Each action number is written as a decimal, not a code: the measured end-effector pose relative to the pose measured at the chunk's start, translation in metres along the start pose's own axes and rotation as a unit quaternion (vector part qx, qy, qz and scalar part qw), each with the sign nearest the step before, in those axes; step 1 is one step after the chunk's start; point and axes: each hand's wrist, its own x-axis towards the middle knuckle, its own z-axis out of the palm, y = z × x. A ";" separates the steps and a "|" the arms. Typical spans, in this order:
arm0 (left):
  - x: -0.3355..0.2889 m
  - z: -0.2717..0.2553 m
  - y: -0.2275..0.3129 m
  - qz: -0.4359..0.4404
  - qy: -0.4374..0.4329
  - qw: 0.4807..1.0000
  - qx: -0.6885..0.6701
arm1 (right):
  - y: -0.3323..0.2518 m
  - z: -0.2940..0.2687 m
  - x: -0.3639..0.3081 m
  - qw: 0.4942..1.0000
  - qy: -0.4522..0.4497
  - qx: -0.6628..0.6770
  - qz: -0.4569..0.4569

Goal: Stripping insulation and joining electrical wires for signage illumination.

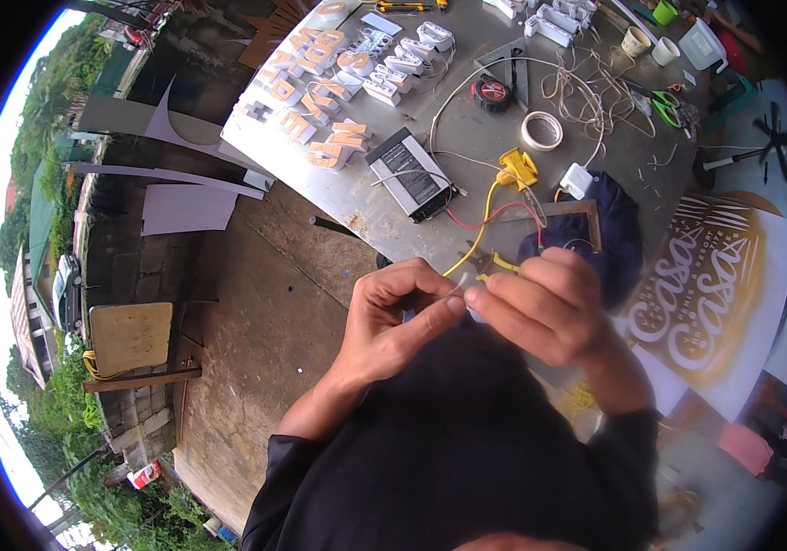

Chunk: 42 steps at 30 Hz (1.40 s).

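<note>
Both hands are raised close together in front of my dark shirt, over the near edge of the metal table. My left hand (398,317) pinches a thin whitish wire (463,283) between thumb and forefinger. The fingers of my right hand (545,308) are curled and pinched right beside it, fingertips almost meeting; what they hold is too small to make out. Just beyond them lie yellow-handled pliers (501,264), partly hidden by the hands. A flat black power supply (412,174) with red and white leads rests farther off, near a yellow socket (517,167) on a yellow cord.
White channel letters (338,142) crowd the table's far left. A tape measure (491,94), a tape roll (541,131), tangled wire (586,87) and green scissors (667,108) lie farther back. Dark cloth (627,239) and a metal square (592,225) sit at right.
</note>
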 end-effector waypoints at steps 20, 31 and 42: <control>0.007 -0.010 -0.005 0.093 0.003 0.983 0.157 | -0.002 0.001 -0.008 0.908 -0.058 0.290 0.296; 0.001 -0.007 -0.001 -0.088 -0.048 0.995 -0.009 | 0.006 -0.004 -0.010 0.995 -0.026 -0.012 -0.091; 0.012 0.000 -0.011 0.402 0.055 0.764 0.501 | -0.002 0.012 -0.015 0.457 -0.101 0.653 0.596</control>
